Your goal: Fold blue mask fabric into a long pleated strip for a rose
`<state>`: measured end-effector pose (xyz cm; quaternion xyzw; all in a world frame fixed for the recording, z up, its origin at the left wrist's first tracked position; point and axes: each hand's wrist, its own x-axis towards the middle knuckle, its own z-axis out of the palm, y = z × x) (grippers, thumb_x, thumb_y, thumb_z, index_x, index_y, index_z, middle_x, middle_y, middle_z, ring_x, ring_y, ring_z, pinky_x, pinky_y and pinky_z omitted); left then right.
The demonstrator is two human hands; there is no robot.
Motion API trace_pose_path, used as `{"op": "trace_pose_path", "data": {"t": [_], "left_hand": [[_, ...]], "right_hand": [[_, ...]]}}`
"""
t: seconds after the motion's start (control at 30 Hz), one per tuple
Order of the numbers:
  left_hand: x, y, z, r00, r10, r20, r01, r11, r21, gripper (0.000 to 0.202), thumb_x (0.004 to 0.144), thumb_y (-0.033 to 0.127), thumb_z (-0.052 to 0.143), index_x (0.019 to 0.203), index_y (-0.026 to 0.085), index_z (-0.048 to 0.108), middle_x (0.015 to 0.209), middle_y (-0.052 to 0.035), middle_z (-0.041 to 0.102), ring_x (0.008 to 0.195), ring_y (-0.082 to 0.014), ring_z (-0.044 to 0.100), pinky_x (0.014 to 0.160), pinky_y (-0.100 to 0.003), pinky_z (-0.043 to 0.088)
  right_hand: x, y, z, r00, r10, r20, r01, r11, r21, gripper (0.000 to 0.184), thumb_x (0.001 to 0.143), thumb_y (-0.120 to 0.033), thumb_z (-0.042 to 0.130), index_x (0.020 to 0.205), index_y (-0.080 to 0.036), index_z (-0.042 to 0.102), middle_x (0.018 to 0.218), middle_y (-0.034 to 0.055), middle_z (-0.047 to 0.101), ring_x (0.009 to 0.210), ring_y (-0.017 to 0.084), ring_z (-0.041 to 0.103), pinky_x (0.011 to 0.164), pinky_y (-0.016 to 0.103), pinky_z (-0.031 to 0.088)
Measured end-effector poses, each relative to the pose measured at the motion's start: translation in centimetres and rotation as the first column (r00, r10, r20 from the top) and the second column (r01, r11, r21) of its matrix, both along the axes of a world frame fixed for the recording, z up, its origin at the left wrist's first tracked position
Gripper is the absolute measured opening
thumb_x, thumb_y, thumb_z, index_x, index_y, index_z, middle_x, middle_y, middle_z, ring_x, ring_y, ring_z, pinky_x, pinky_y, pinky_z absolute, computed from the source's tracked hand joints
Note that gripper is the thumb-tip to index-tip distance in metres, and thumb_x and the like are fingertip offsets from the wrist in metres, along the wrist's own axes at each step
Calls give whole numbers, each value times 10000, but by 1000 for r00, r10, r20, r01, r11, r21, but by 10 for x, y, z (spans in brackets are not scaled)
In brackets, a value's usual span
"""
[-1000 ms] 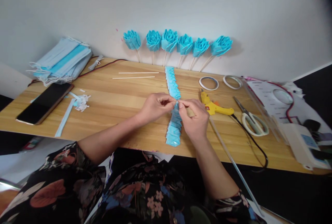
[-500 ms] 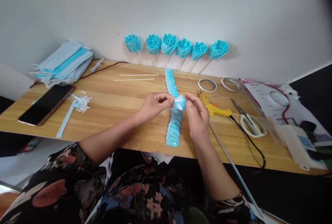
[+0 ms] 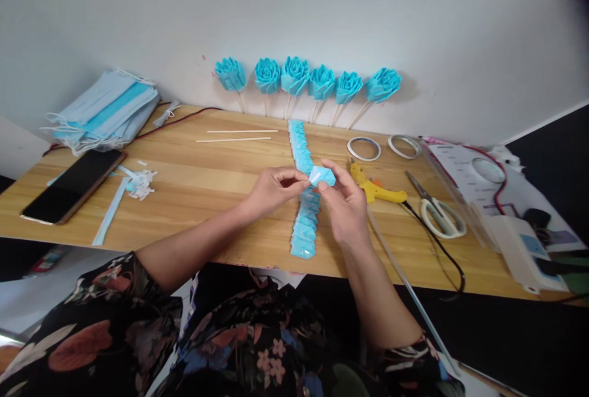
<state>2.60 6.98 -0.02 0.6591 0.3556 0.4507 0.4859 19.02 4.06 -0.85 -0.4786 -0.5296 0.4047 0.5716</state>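
Observation:
A small folded light-blue piece of mask fabric (image 3: 326,176) with a white strip on its face is held above the table between my hands. My right hand (image 3: 346,207) grips it from the right, thumb in front and fingers behind. The closed thumb and forefinger of my left hand (image 3: 278,193) pinch at its left edge; anything smaller between those fingertips is hidden. Beneath runs a long row of overlapping folded blue pieces (image 3: 304,234), partly covered by the hands and the held piece.
Blue fabric roses (image 3: 294,76) on sticks lean against the wall. Two thin sticks (image 3: 234,139) lie left of the row. Rightward are tape rolls (image 3: 363,149), a yellow glue gun (image 3: 380,191) and scissors (image 3: 442,219). Leftward are stacked masks (image 3: 105,108), a phone (image 3: 73,187) and white scraps (image 3: 140,184).
The folded piece has turned in my fingers, and only one white strip now shows on it. My right fingers have closed further around it. The whole view has shifted slightly.

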Motion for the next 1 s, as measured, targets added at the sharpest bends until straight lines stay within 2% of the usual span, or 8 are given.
{"op": "trace_pose_path", "data": {"t": [0.1, 0.17, 0.3, 0.43, 0.57, 0.7, 0.83, 1.0], "left_hand": [[-2, -1, 6, 987, 146, -73, -126, 967, 221, 182, 877, 272, 625, 737, 161, 663, 727, -17, 656, 684, -113, 564, 666, -251, 463], [-5, -2, 10, 965, 242, -103, -180, 892, 414, 159, 888, 268, 625, 774, 164, 663, 757, -32, 652, 723, -132, 570, 689, -271, 460], [-8, 0, 10, 930, 296, -216, -79, 737, 671, 151, 915, 276, 624, 971, 179, 726, 881, -71, 695, 842, -179, 609, 771, -327, 470], [-9, 2, 6, 897, 326, -298, -3, 680, 734, 177, 936, 293, 619, 1009, 200, 751, 878, -73, 706, 802, -175, 575, 719, -316, 444], [-10, 2, 6, 899, 302, -317, 22, 691, 722, 184, 946, 290, 608, 1003, 201, 757, 866, -74, 716, 793, -173, 572, 721, -318, 447], [-10, 3, 7, 925, 242, -293, 18, 742, 670, 160, 934, 291, 626, 962, 216, 766, 861, -63, 729, 789, -166, 600, 742, -324, 463], [-9, 2, 8, 966, 159, -204, -13, 817, 576, 110, 905, 250, 658, 878, 212, 758, 826, -44, 733, 784, -154, 628, 769, -320, 465], [-7, 1, 12, 992, 50, -113, -8, 938, 347, 159, 882, 250, 657, 751, 180, 712, 743, -22, 689, 711, -124, 594, 685, -264, 445]], "right_hand": [[-1, 0, 2, 1000, -14, -5, 14, 1000, -3, 422, 818, -289, 669, 1240, -264, 653, 1223, 59, 704, 1078, 216, 676, 882, 392, 601], [-1, -1, 3, 1000, -18, -14, 18, 1000, -6, 430, 811, -280, 673, 1240, -259, 655, 1212, 57, 710, 1062, 211, 681, 888, 391, 598], [-1, -1, 3, 1000, -17, -3, 16, 1000, -17, 441, 812, -274, 666, 1252, -253, 654, 1181, 54, 721, 1016, 197, 693, 899, 390, 595], [-1, -1, 3, 999, -10, 34, 10, 1000, -11, 451, 820, -277, 660, 1270, -250, 648, 1197, 63, 713, 1020, 199, 689, 886, 386, 599], [-2, -1, 3, 1000, -4, 23, 4, 1000, -7, 444, 813, -266, 666, 1256, -257, 660, 1161, 53, 725, 981, 189, 692, 882, 383, 597], [-2, -1, 5, 1000, 11, 26, -11, 1000, -10, 446, 806, -271, 668, 1252, -259, 663, 1139, 46, 732, 955, 187, 694, 878, 386, 597], [-2, -2, 7, 998, 36, 50, -36, 999, -4, 449, 815, -266, 656, 1264, -261, 655, 1129, 43, 730, 954, 190, 695, 865, 386, 601], [0, -1, 6, 995, 59, 75, -61, 998, 23, 458, 821, -270, 646, 1278, -259, 645, 1131, 41, 728, 970, 194, 692, 870, 396, 599]]}}
